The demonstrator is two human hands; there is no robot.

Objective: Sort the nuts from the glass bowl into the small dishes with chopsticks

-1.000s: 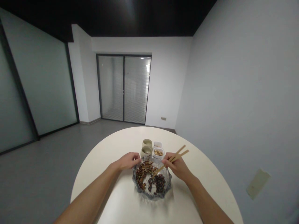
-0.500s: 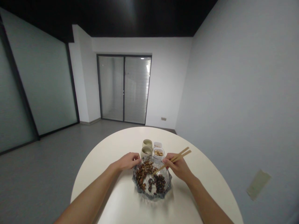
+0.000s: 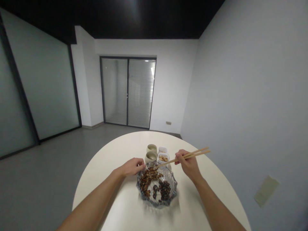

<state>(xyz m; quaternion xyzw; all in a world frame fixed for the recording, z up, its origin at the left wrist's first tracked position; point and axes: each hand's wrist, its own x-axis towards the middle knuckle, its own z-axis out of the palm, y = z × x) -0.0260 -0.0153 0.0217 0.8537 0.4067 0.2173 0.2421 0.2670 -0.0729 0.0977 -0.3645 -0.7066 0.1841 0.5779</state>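
A clear glass bowl with brown and dark seeds stands on the round white table in front of me. My left hand is closed on the bowl's far left rim. My right hand grips a pair of wooden chopsticks, held nearly level above the bowl's far right side. Their tips reach toward a small white square cup with pale nuts. Whether anything sits between the tips is too small to tell.
Behind the bowl stand two round beige cups and a second white square cup. The table's edge curves away on the left, far and right sides. A grey wall rises close on the right.
My right hand has lifted and moved right. The chopsticks' tips have come up out of the seeds and now point at the white cup. My left hand has stayed put.
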